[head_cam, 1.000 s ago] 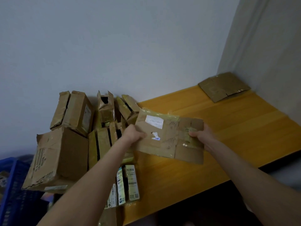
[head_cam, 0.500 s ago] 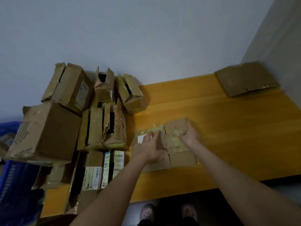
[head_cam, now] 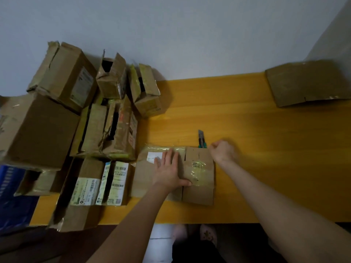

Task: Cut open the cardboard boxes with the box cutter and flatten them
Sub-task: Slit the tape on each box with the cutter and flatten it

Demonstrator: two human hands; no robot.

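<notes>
A flat, taped cardboard box (head_cam: 199, 179) with a white label lies on the yellow table (head_cam: 256, 149) near its front edge. My left hand (head_cam: 168, 170) presses flat on the box, fingers straight, thumb stretched toward the tape. My right hand (head_cam: 223, 150) is blurred, fingers curled, at the box's far right corner. It sits just right of the box cutter (head_cam: 201, 140), which lies on the table behind the box with its blade pointing away. I cannot tell whether the right hand touches the cutter.
A heap of several opened and taped cardboard boxes (head_cam: 106, 118) fills the table's left end. One flattened box (head_cam: 307, 82) leans in the far right corner against the wall. A blue crate (head_cam: 11, 196) stands at the left. My feet show under the table's front edge.
The box went from being held up in both hands to lying flat on the table. My left hand now presses it down; my right hand left it and moved to its far right corner.
</notes>
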